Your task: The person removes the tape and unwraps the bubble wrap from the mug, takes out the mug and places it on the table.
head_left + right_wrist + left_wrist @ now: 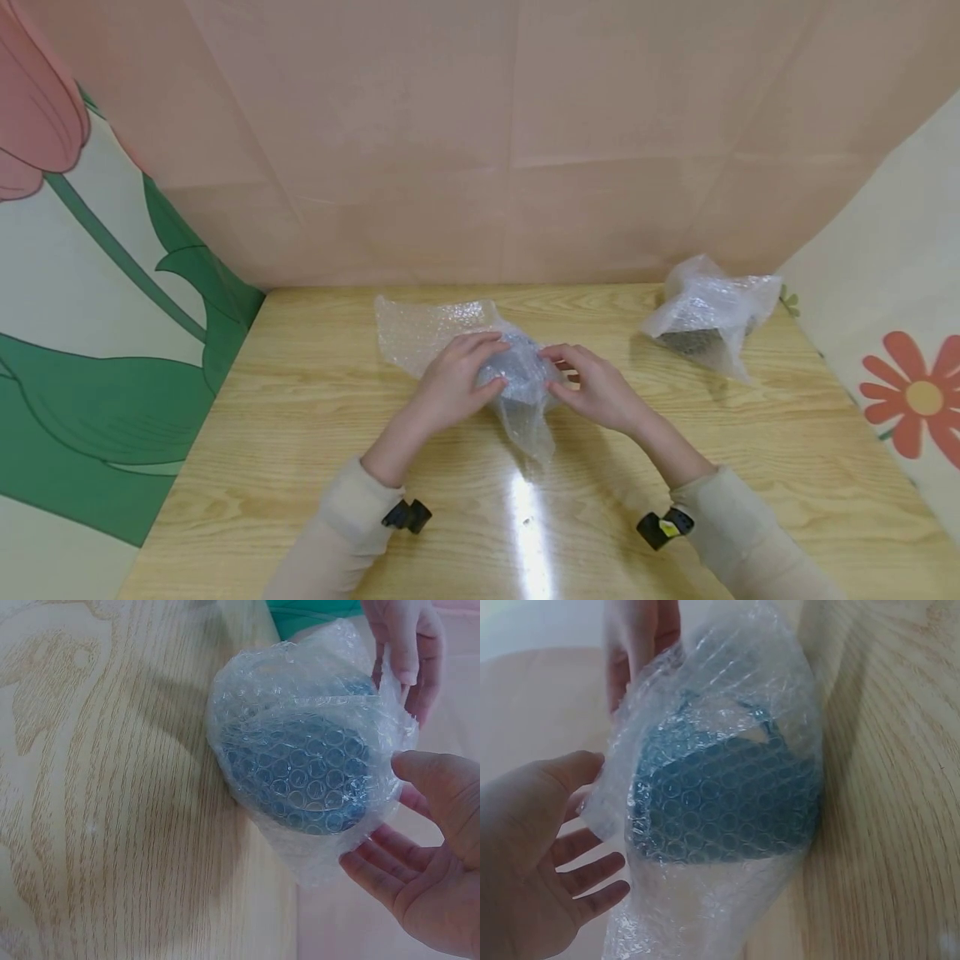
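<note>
A bubble-wrapped bundle (519,371) stands on the table between both hands. Through the clear bubbles a blue object (720,799) shows, with a narrow loop like a handle on top; its exact kind is blurred by the wrap. My left hand (457,379) pinches the wrap at the bundle's upper left, thumb in front and other fingers spread. From the other side my right hand (596,387) pinches the wrap with thumb and forefinger, the forefinger partly hidden behind the plastic in the right wrist view. A loose flap of bubble wrap (412,329) spreads out to the left.
Another bubble-wrapped bundle (708,317), with something dark inside, sits at the table's back right. A pink sheet (510,167) hangs behind the wooden table (285,433). Flower-patterned panels (922,275) flank both sides.
</note>
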Available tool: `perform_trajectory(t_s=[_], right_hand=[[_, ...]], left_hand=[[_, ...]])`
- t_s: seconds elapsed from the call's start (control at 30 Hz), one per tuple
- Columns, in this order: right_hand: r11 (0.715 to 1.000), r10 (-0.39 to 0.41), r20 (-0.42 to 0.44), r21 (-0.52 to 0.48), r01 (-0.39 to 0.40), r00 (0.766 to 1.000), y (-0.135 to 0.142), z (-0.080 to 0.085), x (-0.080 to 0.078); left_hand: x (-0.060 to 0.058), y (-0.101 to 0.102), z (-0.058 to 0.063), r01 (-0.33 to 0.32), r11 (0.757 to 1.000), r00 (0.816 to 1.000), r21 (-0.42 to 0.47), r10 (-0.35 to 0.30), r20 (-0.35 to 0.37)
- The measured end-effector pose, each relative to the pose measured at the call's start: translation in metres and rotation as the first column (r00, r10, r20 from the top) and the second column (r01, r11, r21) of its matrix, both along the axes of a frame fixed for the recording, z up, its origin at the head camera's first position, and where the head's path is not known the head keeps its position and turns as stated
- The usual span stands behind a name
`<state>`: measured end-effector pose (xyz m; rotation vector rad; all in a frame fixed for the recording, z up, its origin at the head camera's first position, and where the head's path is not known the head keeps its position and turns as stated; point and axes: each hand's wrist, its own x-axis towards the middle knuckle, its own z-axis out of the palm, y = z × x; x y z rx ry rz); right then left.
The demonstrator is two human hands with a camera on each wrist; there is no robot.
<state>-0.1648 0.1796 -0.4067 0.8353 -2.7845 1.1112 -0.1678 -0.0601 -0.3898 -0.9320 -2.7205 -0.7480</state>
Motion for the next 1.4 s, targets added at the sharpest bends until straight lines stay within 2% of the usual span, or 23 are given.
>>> perform_trajectory(t_s=[0.2,0.43,0.8,1.03,1.4], right_hand=[[1.0,-0.001,0.0,-0.006,0.001,1.0,-0.001,0.0,0.0],[1.0,0.001,0.0,-0.007,-0.001,1.0,-0.002,-0.001,0.0],[1.0,-0.009,0.0,-0.015,0.009,1.0,-0.003,-0.001,0.002],[0.999,-0.051,-0.064,-0.014,0.051,0.997,-0.005,-0.005,0.005],[0.992,-0.12,-0.167,0.002,0.122,0.979,-0.009,-0.009,0.01]], left_hand=[[0.0,-0.002,-0.004,-0.027,0.999,1.0,-0.039,0.027,-0.007],[-0.001,-0.003,-0.005,-0.053,0.997,0.998,-0.063,0.055,0.023],[-0.001,-0.004,-0.009,-0.079,0.997,0.994,-0.022,0.08,0.079],[-0.003,-0.004,-0.012,-0.075,0.997,0.993,-0.002,0.075,0.088],[-0.006,-0.003,-0.016,-0.078,0.997,0.991,0.023,0.074,0.115]])
